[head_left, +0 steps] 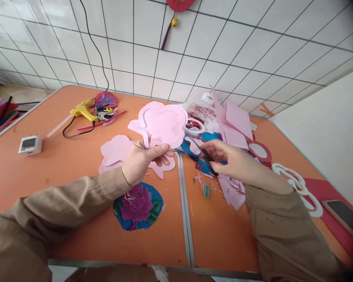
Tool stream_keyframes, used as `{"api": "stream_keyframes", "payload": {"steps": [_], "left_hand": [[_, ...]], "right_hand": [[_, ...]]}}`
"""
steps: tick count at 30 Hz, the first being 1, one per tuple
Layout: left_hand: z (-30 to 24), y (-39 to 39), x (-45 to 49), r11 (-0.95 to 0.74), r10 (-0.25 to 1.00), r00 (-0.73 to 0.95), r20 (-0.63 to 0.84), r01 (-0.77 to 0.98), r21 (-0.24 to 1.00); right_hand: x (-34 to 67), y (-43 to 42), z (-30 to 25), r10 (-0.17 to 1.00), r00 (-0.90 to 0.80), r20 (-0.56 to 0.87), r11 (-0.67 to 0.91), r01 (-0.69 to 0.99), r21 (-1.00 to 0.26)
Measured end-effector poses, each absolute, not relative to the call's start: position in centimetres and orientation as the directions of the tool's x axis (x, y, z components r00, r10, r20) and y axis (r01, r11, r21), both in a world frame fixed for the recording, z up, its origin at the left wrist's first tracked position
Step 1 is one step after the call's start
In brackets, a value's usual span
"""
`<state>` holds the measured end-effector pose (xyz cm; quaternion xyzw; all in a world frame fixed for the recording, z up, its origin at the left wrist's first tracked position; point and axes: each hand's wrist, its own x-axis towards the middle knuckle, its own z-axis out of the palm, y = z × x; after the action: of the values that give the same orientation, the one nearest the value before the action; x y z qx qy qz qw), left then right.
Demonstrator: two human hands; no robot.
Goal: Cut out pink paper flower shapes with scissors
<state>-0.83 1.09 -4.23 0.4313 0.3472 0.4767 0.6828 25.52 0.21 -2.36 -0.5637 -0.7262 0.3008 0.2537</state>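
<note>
While the left hand (148, 154) pinches a big pink paper shape (167, 127) by its low edge, thumb on top & fingers under, the right hand (223, 154) has its fingers curled round the dark scissors (207, 159). The pink paper shape is up over the table (85, 168), nr the middle, w/ wavy sides like a cloud. A loose pink strip sticks out on its left side. The scissors point up & left, w/ the tips just beside the paper's right edge; can't tell if they touch it.

Left of the left hand, a 2nd pink cutout (116, 149) lies flat. Below that hand is a round blue pc (138, 205) w/ a big purple flower & green leaves. Farther back on the left are a yellow glue gun (85, 111), some keys (105, 114) & a pink stick (117, 115). A small white box (30, 145) w/ a dark front sits nr the left side.

Under & behind the right hand are blue scraps (204, 167); pink scraps (233, 194) lie just below it. A little green thing (206, 190) is on the table, btwn thin pink bits. Folded pink sheets (237, 121) lean nr the tiled wall (153, 55). Off to the right are white rings (313, 203), a red sheet (319, 188) & a phone (345, 217) w/ a dark screen.
</note>
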Motion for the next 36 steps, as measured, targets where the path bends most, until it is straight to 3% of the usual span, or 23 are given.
{"api": "stream_keyframes", "payload": {"steps": [4, 7, 13, 17, 31, 36], "left_hand": [[-3.6, 1.5, -1.0, 0.138, 0.956, 0.293, -0.032, -0.347, 0.928], [-3.1, 1.6, -1.2, 0.105, 0.961, 0.277, -0.013, -0.321, 0.941], [-2.8, 1.7, -1.4, 0.031, 0.967, 0.252, 0.038, -0.265, 0.964], [-2.6, 1.7, -1.5, -0.003, 0.967, 0.247, 0.069, -0.257, 0.966], [-1.8, 1.2, -1.5, -0.090, 0.973, 0.202, 0.111, -0.113, 0.989], [-1.6, 0.9, -1.3, -0.143, 0.976, 0.157, 0.150, -0.059, 0.988]], "right_hand": [[27.1, 0.4, -1.3, 0.948, -0.320, -0.003, 0.136, 0.412, -0.901], [26.9, -0.3, -0.5, 0.922, -0.379, 0.073, 0.207, 0.327, -0.922], [24.3, -2.7, 0.5, 0.830, -0.507, 0.232, 0.512, 0.527, -0.679], [23.0, -4.4, 1.0, 0.857, -0.455, 0.242, 0.510, 0.680, -0.527], [21.4, -5.6, 2.4, 0.864, -0.448, 0.230, 0.503, 0.782, -0.369], [21.2, -5.9, 2.2, 0.858, -0.448, 0.251, 0.512, 0.775, -0.371]]}}
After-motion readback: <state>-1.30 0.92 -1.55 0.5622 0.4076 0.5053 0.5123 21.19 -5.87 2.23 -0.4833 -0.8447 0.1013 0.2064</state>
